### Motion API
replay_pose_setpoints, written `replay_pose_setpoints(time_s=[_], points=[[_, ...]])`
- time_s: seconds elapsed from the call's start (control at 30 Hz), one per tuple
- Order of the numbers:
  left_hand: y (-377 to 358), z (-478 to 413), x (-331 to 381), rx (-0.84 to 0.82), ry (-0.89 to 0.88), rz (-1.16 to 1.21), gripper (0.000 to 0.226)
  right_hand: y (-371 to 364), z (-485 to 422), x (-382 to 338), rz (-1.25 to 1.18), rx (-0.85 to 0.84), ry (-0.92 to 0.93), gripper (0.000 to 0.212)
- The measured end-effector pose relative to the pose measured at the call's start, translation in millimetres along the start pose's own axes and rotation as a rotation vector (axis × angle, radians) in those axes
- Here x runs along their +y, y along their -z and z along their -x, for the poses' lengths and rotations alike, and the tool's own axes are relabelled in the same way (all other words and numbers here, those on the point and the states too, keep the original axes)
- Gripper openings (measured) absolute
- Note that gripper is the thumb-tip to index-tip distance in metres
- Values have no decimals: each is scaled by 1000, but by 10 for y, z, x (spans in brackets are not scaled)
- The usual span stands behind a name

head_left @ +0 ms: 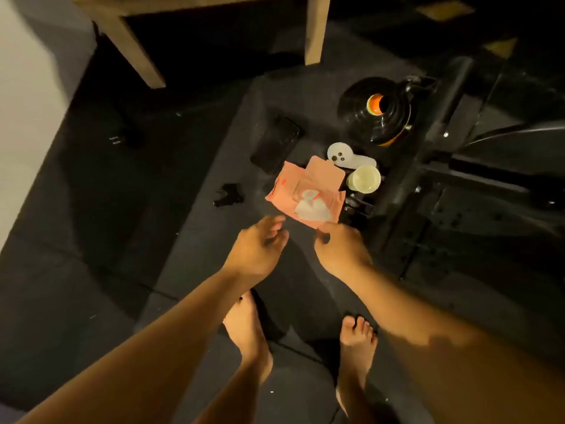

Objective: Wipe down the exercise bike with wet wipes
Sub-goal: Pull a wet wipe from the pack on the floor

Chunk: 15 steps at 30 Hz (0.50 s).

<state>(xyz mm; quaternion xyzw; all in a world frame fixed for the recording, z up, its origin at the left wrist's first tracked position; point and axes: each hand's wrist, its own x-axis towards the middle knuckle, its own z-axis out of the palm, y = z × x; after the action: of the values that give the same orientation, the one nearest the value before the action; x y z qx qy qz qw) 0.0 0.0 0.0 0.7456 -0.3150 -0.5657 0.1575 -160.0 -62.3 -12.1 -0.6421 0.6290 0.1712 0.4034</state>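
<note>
Two bare arms stretched forward and down, side by side, wrists a little bent. Left hand (260, 247) palm down, fingers loosely spread and a little blurred, holding nothing, tips just beside the near left corner of the pink pack of wet wipes (293, 185) but apart from it. Right hand (342, 250) at the near edge of the pack, fingers curled, thumb and first finger bent toward each other; cannot tell: pinching the edge or only close to it.

Pack flat on the dark floor mat (189, 240), flap (325, 175) lifted open, one white wipe (312, 209) sticking out of the opening. Just beyond the pack a pale cup (363, 179) and a white round lid (339, 153); at its far left a black phone (275, 145) lying flat. Further out a black round thing with an orange middle (379, 108). On the right, near the pack, the dark frame of the exercise bike (440, 130). Below the hands two bare feet (247, 332) on the mat. At the top two wooden table legs (134, 47).
</note>
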Motion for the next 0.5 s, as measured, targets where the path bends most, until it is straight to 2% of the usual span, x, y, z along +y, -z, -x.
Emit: replay_pose_setpoints(time_s=[0.13,0.2,0.23,0.3,0.4,0.5], points=[[-415,-623,-185,7,111,117,35,-284,-625,212,-160,163,-21,35],[-593,-887,-265,31,219,283,36,-424,-868,320,-209,162,-40,41],[-669,-1004,-304,36,258,382,31,-484,-962,379,-237,146,-64,36],[-755,-1103,-286,15,312,519,15,-561,-1045,434,-276,135,-99,5],[-849,-1078,-225,-31,412,616,19,-579,-930,422,-353,162,-53,31],[-841,-913,-112,-83,428,777,28,-430,-549,319,-422,160,36,19]])
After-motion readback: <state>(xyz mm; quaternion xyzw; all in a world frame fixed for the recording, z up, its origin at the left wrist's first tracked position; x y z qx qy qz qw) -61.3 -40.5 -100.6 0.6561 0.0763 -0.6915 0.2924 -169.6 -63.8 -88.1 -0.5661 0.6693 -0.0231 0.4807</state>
